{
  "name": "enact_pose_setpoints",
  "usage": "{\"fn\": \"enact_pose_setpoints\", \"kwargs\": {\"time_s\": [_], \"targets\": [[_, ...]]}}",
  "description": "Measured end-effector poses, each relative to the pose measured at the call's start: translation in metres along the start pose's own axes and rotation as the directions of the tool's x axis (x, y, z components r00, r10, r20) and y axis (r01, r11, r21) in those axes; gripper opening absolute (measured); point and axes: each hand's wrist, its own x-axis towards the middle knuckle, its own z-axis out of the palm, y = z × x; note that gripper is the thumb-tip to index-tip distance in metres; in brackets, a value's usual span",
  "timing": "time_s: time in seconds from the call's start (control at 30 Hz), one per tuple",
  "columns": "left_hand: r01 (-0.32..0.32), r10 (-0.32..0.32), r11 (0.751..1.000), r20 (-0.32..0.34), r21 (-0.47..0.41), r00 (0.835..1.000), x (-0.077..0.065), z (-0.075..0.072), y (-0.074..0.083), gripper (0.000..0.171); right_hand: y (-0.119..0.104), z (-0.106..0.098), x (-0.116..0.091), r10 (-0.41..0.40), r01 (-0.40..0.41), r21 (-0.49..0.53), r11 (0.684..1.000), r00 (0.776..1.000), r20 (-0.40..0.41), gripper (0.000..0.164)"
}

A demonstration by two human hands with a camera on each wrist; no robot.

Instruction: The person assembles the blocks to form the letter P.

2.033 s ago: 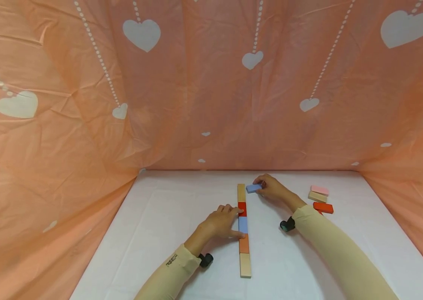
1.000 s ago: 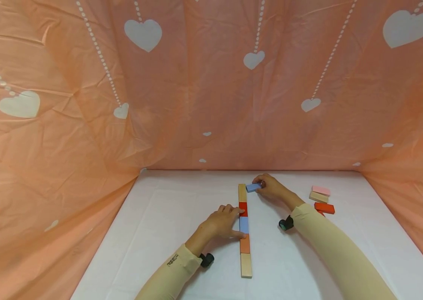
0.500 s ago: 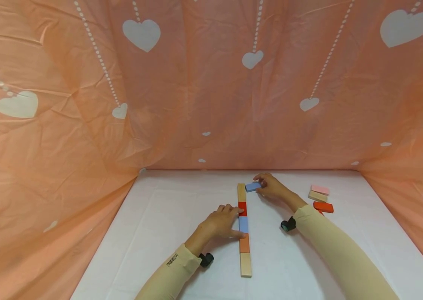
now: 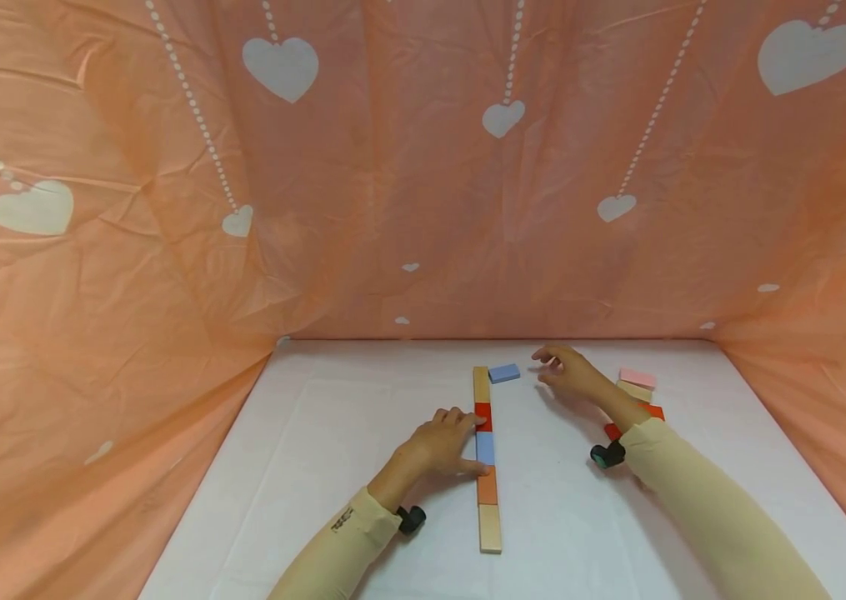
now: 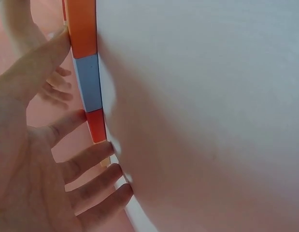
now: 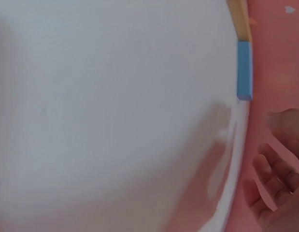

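Observation:
A straight row of flat blocks runs away across the white table: a plain wood block (image 4: 490,528) nearest, then an orange block (image 4: 488,490), a light blue block (image 4: 486,448), a red block (image 4: 484,410) and another plain wood block (image 4: 481,385). My left hand (image 4: 439,446) rests along the row's left side, thumb at the orange block and index fingertip at the red one, fingers fairly straight. A second blue block (image 4: 504,373) lies crosswise at the far end, its end against the wood block. To its right, my right hand (image 4: 573,373) is apart from it, holding nothing, fingers loosely bent.
Loose blocks lie at the right: a pink block (image 4: 638,378), a wood block (image 4: 634,390), a red block (image 4: 655,412) and another red block (image 4: 613,432), partly hidden by the right forearm. A peach curtain (image 4: 423,208) with white hearts hangs behind the table.
My right hand slid the second blue block slightly left to the row's far end, then let go and moved right. The left hand stays in place.

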Motion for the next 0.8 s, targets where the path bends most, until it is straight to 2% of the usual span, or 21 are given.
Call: {"fn": "enact_pose_setpoints", "kwargs": {"time_s": [0.37,0.8], "targets": [[-0.018,0.018,1.000,-0.003,-0.013,1.000,-0.001,0.001,-0.003,0.086,0.012,-0.027,-0.033,0.035,-0.037,-0.037,0.999,0.998,-0.054,0.034],[-0.036,0.036,0.999,0.000,-0.037,0.999,0.000,0.000,-0.004,0.086,0.027,-0.058,-0.070,0.120,-0.128,-0.061,0.990,0.986,-0.113,0.033]]}}
